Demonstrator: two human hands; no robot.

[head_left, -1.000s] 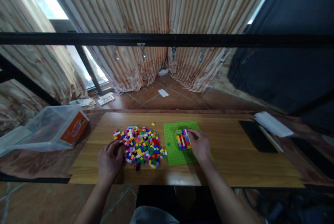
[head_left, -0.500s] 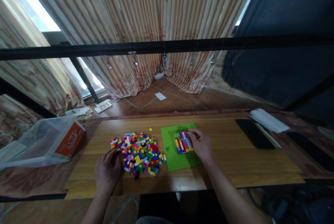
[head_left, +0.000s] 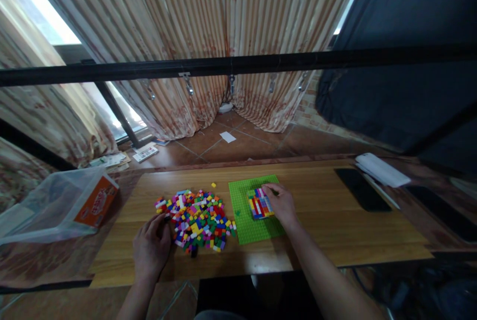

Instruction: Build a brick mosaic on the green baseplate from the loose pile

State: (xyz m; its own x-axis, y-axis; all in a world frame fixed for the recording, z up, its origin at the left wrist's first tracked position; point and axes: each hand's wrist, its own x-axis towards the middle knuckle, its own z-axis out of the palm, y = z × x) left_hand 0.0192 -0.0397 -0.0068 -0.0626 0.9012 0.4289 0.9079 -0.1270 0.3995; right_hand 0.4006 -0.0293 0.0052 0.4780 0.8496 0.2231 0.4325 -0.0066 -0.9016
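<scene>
My left hand rests on the wooden table at the left edge of a loose pile of small coloured toy bricks. Its fingers are curled together, with a small black brick at the tips. My right hand is over a green studded baseplate, thumb and fingers pinched at the upper right of a block of coloured brick rows built on it. Whatever the right fingertips hold is hidden by the hand. A small green brick sits on the baseplate left of the built block.
A single yellow brick lies behind the pile. To the left stands a clear plastic bin with an orange label. At the table's right are a black flat device, a white pouch-like object and a thin white stick.
My right hand has shifted slightly left and up along the top edge of the built block. The left hand stays by the pile. The whole view has moved a little.
</scene>
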